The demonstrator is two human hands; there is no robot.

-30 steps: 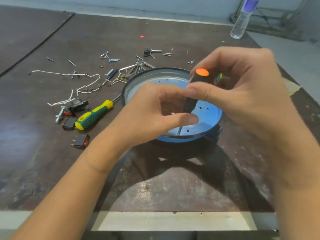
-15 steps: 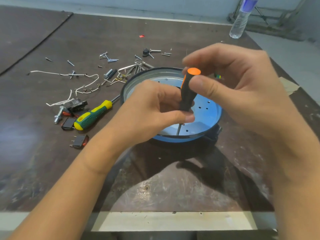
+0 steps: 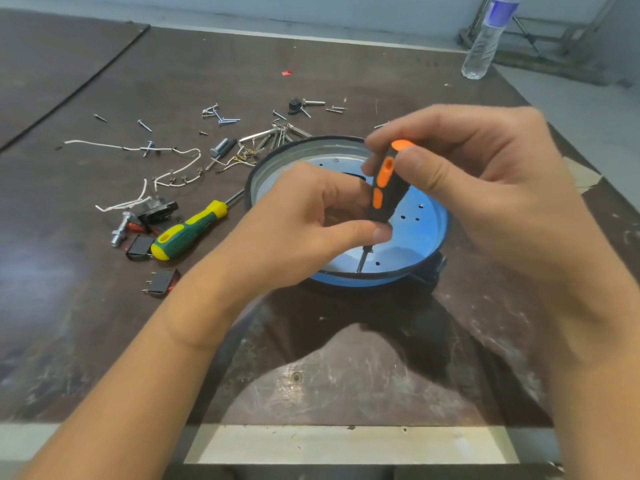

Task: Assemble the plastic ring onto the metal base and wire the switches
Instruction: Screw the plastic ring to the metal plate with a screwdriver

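Observation:
A round metal base (image 3: 424, 233) with a blue inner face and a dark rim lies at the table's middle. An orange-and-black screwdriver (image 3: 384, 188) stands nearly upright in it, tip down near the front rim. My right hand (image 3: 485, 188) grips the top of its handle. My left hand (image 3: 298, 230) rests over the base's left side, thumb and fingers pinched around the lower handle and shaft. Black rocker switches (image 3: 162, 282) with red faces lie to the left, beside white wires (image 3: 173, 178). Any screw under the tip is hidden.
A green-and-yellow screwdriver (image 3: 188, 233) lies left of the base. Loose screws (image 3: 221, 116), bolts and metal clips are scattered behind it. A plastic water bottle (image 3: 485, 39) stands at the far right corner. The table's front edge (image 3: 346, 445) is close to me.
The screwdriver has turned in my right fingers, showing more of its orange grip patches, and leans slightly more upright. Both hands stay at the base.

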